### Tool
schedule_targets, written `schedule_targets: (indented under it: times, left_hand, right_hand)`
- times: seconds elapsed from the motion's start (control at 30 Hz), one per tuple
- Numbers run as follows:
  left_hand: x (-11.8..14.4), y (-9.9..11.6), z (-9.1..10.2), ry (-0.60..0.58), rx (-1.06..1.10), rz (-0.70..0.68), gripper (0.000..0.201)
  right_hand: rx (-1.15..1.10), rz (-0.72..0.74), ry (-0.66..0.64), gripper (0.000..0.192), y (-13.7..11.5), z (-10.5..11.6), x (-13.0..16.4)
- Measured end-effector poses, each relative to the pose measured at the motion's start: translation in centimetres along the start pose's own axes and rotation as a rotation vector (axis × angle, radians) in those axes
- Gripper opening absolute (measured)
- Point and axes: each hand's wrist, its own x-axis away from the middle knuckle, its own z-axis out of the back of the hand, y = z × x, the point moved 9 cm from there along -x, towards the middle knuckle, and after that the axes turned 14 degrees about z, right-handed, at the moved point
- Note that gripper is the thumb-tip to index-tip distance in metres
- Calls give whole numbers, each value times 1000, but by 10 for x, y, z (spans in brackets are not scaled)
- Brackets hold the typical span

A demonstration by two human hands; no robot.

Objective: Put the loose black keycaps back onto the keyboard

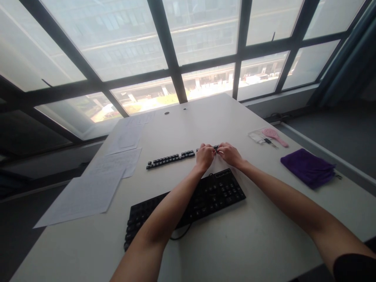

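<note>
Head view: both hands, left hand [205, 156] and right hand [230, 153], meet at the keycap row [170, 159].

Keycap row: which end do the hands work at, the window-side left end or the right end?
The right end: both the left hand and right hand meet there, over the keycap row, beyond the black keyboard.

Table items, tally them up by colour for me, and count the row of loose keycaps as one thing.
Black: 2, the keyboard and the row of keycaps that both hands reach
White: 1, the spread of paper sheets
Pink: 1, the brush
Purple: 1, the cloth
Clear: 1, the small packet
Total: 6
</note>
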Motion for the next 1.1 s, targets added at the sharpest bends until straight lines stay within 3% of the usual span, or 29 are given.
schedule_targets:
  times: [0.5,0.6,0.73,0.9,1.1]
  left_hand:
    - [12,-7,10,24,156,85,10]
    - [30,-9,24,18,201,87,7]
    - [70,-3,42,-26,321,34,4]
    - [118,16,44,-118,448,-53,7]
    - [135,29,37,-110,437,-98,9]
  right_hand:
    - [17,118,30,13,-13,8,-7]
    - [-50,89,128,11,-17,22,11]
    - [-369,100,277,8,-30,46,53]
    - [-595,157,206,10,-58,58,98]
    - [-545,251,139,13,-77,61,106]
